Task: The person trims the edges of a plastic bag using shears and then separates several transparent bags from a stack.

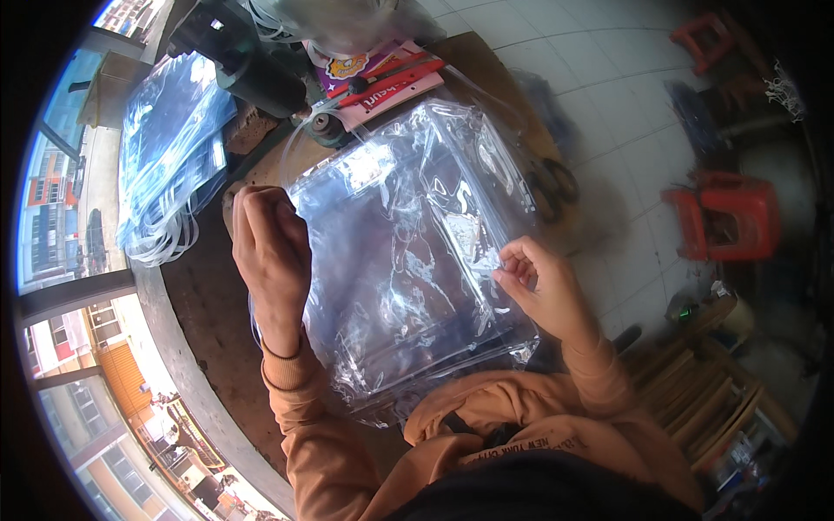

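Note:
A clear plastic bag [400,260], shiny and creased, lies spread in front of me and reaches down to my lap. At its right edge my right hand [543,286] is closed, thumb and fingertips pinching the plastic. Beside the upper left edge, my left hand [271,247] is raised with its fingers curled in; whatever they hold is hidden behind the knuckles. Just beyond the bag stands a dark green sewing machine [252,65], its head above the table. A thin clear strip runs from near the machine down past the bag's left edge.
Folded clear plastic pieces [169,130] with white piping lie at the left ledge. Red-handled tool [382,82] rests on printed card behind the bag. Black-handled scissors [552,187] sit at the table's right edge. A red stool [725,215] stands on the tiled floor.

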{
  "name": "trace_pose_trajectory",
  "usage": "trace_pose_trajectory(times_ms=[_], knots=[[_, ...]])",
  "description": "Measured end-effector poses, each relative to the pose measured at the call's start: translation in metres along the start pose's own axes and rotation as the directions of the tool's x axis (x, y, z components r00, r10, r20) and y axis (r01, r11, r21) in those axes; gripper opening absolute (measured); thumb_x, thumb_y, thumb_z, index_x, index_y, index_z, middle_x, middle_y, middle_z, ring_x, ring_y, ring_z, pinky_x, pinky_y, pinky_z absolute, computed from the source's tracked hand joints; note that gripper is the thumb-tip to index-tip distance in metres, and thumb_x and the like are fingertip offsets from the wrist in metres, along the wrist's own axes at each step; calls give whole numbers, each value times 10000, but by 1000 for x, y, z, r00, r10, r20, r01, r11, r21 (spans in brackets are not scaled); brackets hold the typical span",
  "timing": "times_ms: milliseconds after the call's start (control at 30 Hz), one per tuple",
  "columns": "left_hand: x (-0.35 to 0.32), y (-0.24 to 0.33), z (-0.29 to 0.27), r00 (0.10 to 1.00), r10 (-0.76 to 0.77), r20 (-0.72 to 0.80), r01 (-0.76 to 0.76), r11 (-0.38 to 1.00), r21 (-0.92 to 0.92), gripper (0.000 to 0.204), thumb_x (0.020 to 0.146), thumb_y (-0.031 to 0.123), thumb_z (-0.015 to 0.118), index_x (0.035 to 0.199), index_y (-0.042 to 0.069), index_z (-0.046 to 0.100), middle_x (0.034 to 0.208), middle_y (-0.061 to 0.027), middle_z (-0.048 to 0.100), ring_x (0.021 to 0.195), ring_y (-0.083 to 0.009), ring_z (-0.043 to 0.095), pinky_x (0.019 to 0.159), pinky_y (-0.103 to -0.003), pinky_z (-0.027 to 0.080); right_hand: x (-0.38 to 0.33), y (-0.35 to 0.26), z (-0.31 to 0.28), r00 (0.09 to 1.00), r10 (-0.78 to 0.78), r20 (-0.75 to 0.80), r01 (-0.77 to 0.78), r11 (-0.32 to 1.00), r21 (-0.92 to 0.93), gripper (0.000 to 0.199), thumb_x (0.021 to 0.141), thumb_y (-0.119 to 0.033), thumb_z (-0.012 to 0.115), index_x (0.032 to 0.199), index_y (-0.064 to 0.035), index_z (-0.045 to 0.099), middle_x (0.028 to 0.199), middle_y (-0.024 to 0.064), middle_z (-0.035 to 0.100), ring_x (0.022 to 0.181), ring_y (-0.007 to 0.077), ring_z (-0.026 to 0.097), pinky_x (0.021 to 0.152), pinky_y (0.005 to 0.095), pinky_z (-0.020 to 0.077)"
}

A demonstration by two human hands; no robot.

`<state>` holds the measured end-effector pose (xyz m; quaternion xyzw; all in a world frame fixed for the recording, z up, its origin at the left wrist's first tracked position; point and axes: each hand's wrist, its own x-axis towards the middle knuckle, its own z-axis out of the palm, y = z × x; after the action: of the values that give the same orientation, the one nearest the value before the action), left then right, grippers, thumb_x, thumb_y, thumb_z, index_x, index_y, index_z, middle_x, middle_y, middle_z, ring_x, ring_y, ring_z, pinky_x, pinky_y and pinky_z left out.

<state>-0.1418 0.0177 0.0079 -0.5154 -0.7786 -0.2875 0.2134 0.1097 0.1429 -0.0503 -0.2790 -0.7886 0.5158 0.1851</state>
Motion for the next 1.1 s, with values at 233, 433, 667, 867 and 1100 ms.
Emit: trace_pose_trajectory(times_ms=[233, 433, 667, 867, 1100], knots=[[-30, -40, -66, 953, -299, -58, 264, 715, 648, 382, 785, 63, 661, 1152, 94, 560, 1036, -74, 574, 1011, -257, 555, 851, -385, 436, 5, 3, -1, 988, 142, 63, -155, 937, 312, 113, 877, -87, 588, 848, 21, 604, 711, 53, 616, 623, 86, 556, 568, 223, 441], [22, 52, 2, 740, 445, 504, -271, 883, -383, 414, 742, 264, 664, 1131, 151, 576, 1209, 2, 539, 1127, -147, 510, 1036, -414, 331, 14, -5, -17, 936, 202, 287, -336, 754, 564, 146, 908, -91, 544, 844, 25, 604, 715, 22, 571, 652, 66, 506, 597, 201, 412], [42, 45, 94, 613, 728, 308, -238, 541, -807, 169, 799, 280, 645, 789, 112, 633, 787, 0, 577, 835, -183, 561, 954, -391, 330, 16, 20, -36, 994, 90, -68, -76, 979, 191, 132, 901, -97, 547, 970, 15, 560, 827, 66, 563, 759, 149, 543, 667, 260, 435], [27, 40, 121, 611, 702, 366, -140, 551, -823, 210, 828, 300, 625, 796, 93, 637, 784, -15, 591, 833, -183, 560, 872, -363, 328, 29, 47, -46, 984, -114, -140, 12, 814, -580, 430, 778, -41, 649, 1172, -19, 479, 1077, 178, 465, 1010, 357, 486, 833, 415, 418], [26, 37, 124, 600, 692, 401, -72, 546, -834, 208, 818, 298, 644, 797, 91, 649, 789, -21, 597, 831, -183, 558, 853, -357, 321, 44, 53, -48, 991, -2, -137, -69, 857, -511, 485, 782, -36, 653, 1226, -25, 458, 946, 144, 538, 870, 297, 552, 765, 360, 447]])
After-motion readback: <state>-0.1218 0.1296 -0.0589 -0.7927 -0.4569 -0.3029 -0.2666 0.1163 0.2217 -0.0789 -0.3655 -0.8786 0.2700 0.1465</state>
